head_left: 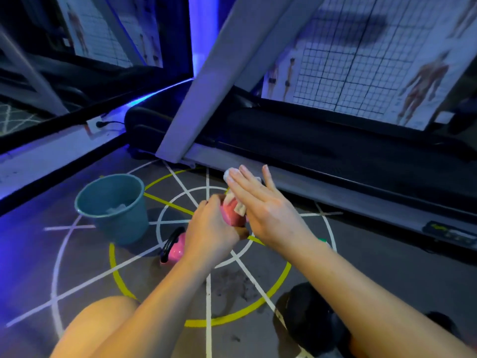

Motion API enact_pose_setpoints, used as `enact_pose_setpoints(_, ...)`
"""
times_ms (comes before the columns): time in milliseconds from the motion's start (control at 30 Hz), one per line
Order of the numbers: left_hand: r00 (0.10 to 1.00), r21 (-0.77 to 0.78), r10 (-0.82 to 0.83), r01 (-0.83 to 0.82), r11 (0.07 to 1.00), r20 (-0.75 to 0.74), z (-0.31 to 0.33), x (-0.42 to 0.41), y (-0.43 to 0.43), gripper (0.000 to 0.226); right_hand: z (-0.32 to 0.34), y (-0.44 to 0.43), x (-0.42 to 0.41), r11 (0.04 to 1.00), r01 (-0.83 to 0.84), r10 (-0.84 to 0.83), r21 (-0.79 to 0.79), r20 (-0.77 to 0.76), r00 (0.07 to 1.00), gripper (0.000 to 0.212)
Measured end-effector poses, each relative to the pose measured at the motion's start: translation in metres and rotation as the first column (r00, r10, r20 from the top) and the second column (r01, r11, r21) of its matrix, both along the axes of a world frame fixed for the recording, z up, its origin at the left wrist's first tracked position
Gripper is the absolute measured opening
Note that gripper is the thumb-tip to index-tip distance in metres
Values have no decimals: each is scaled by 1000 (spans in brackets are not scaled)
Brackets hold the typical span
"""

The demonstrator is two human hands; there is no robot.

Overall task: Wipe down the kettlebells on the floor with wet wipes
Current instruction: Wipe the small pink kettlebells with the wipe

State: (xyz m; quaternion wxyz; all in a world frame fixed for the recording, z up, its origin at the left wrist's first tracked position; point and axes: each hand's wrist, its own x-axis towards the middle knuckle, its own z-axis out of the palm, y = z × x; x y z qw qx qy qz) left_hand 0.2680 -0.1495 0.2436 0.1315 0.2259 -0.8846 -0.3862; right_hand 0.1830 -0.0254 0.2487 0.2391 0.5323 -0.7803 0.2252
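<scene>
My left hand grips a pink kettlebell and holds it above the floor. My right hand lies flat with straight fingers on a white wet wipe, pressing it against the kettlebell's far side. Part of the wipe sticks out beyond my fingertips. A second pink kettlebell with a black handle lies on the floor just below my left hand, partly hidden by my wrist.
A teal bucket with used wipes inside stands on the floor to the left. A treadmill runs along the back, its grey upright slanting overhead. A dark round object sits near my right forearm. My knee is at the bottom left.
</scene>
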Motion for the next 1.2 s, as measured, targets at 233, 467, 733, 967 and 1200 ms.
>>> enact_pose_setpoints(233, 1000, -97, -13, 11, 995, -24, -12, -5, -12, 72, -4, -3, 3, 983, -173, 177, 65, -72, 982, 44)
enact_pose_setpoints(467, 999, -98, 25, -22, 995, 30, -8, -2, -8, 58, 0, 2, -18, 994, -106, 107, 11, -41, 993, 49)
enact_pose_setpoints(733, 997, -84, 32, -27, 996, 67, -13, -3, 0, 60, -10, 3, -22, 999, -22, 23, -31, 43, 999, 52)
enact_pose_setpoints(967, 999, -28, 10, -12, 1000, -46, -13, -1, -10, 75, -15, -6, -3, 972, -233, 234, 19, -44, 971, 51)
enact_pose_setpoints(1200, 991, 30, 29, -25, 999, -130, 0, 9, -12, 67, 4, 5, -24, 978, 36, 43, -204, 373, 927, 62)
